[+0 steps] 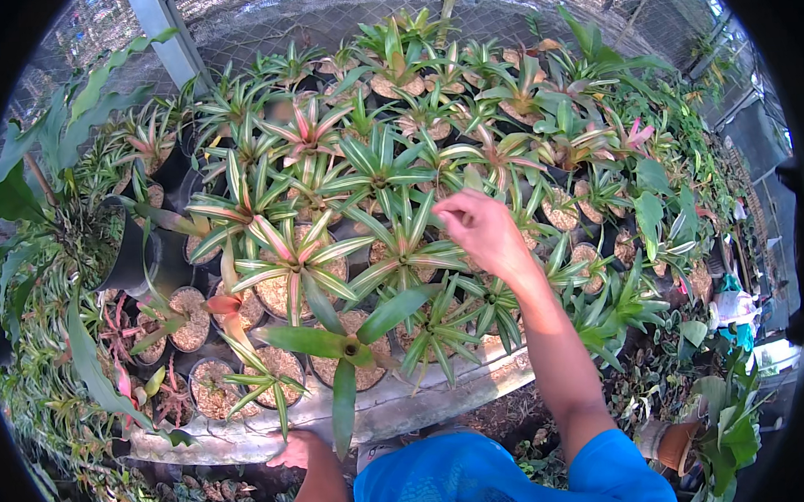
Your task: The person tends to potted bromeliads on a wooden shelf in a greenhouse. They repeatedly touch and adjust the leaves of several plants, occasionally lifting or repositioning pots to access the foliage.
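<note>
My right hand point(475, 227) is over the middle of a bed of potted bromeliads, its fingers curled toward the thumb. Whether a leaf tip is pinched between them cannot be made out. Just left of it spreads a green-and-white striped bromeliad point(404, 256). A pink-centred striped bromeliad point(296, 264) grows farther left in a pot of pale, chip-like medium. My left hand point(295, 451) is low at the front edge of the concrete ledge point(409, 412) and seems to rest against it; its fingers are partly hidden. Near that edge stands a broad-leaved green bromeliad point(350, 347).
A black pot point(116, 243) lies tipped at the left beside long wavy leaves point(97, 358). A metal post point(171, 42) and mesh fence stand behind. At right are a terracotta pot point(676, 444) and a white plastic bag point(734, 308). Leafy plants crowd the ground below.
</note>
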Tool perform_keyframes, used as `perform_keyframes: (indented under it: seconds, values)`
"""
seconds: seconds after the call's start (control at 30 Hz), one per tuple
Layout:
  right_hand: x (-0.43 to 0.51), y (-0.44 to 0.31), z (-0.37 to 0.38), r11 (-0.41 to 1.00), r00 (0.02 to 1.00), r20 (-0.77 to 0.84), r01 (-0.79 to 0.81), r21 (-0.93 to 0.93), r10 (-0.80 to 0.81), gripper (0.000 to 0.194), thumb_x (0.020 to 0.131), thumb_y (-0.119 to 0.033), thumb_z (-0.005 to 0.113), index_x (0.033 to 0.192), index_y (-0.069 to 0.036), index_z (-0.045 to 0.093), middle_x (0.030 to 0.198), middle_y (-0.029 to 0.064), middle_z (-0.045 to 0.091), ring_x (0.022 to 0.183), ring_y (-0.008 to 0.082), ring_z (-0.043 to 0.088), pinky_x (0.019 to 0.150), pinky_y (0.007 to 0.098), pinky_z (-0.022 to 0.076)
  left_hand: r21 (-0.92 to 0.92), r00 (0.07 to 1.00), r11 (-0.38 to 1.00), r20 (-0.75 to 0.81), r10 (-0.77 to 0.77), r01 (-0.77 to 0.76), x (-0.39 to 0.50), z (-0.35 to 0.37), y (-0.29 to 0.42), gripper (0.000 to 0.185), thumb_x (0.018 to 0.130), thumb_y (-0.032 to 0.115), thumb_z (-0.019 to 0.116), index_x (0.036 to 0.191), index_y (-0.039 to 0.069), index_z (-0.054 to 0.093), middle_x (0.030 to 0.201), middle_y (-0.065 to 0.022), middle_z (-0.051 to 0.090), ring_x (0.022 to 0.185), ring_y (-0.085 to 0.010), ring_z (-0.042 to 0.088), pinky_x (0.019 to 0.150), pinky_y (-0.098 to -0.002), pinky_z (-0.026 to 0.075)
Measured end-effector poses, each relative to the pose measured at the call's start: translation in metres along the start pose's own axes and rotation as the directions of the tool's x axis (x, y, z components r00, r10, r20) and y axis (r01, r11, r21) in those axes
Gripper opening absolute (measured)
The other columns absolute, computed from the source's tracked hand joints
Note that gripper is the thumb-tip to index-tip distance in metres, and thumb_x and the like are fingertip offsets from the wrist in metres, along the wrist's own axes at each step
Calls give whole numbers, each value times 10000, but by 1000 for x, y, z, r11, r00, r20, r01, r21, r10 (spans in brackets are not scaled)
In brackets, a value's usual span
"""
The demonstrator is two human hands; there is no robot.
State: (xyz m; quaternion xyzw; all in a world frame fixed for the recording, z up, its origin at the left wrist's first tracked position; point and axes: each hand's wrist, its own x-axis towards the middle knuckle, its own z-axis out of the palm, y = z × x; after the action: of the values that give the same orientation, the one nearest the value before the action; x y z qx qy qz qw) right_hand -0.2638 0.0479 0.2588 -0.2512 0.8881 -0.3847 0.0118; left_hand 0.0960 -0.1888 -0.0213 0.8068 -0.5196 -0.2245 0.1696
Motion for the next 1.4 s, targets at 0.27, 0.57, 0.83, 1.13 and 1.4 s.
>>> perform_keyframes:
  seconds: [0.27, 0.57, 0.83, 1.13, 1.4]
  values:
    - [50, -41, 50, 809, 786, 389, 569, -150, -480, 127, 847, -115, 635, 902, -57, 735, 942, 139, 704, 970, 336, 667, 835, 457, 537, 5, 975, 986, -153, -163, 166, -1, -8, -3, 935, 924, 732, 428, 1607, 140, 189, 1286, -268, 600, 1072, -476, 645, 905, -585, 509]
    - [91, -23, 117, 358, 432, 874, 870, -339, -224, 110, 776, -126, 664, 820, -119, 765, 881, 103, 754, 852, 295, 738, 727, 433, 603, 15, 903, 920, -198, -382, 393, -15, -34, 19, 929, 921, 733, 427, 1607, 148, 199, 1292, -259, 601, 1080, -475, 644, 912, -584, 505]
    - [95, -19, 140, 258, 318, 891, 936, -240, -325, 118, 731, -194, 729, 835, -140, 724, 734, 121, 688, 757, 331, 706, 681, 473, 563, -7, 934, 949, -176, -311, 315, -12, -33, 9, 870, 975, 674, 361, 1604, 105, 166, 1270, -299, 574, 1035, -498, 637, 858, -591, 522]
    - [102, -26, 148, 181, 183, 947, 974, -138, -263, 84, 702, -140, 712, 777, -110, 735, 745, 152, 692, 765, 364, 689, 703, 477, 554, -51, 947, 963, -179, -268, 263, -9, -24, -3, 781, 1027, 560, 361, 1602, 89, 124, 1309, -287, 548, 1072, -479, 621, 874, -587, 510]
    - [101, -28, 145, 206, 179, 946, 971, -125, -270, 134, 726, -80, 684, 835, -95, 761, 804, 132, 724, 806, 336, 710, 716, 445, 568, -96, 952, 971, -197, -234, 219, -9, -21, -7, 769, 1024, 566, 342, 1583, 64, 175, 1306, -311, 559, 1138, -477, 598, 951, -570, 482]
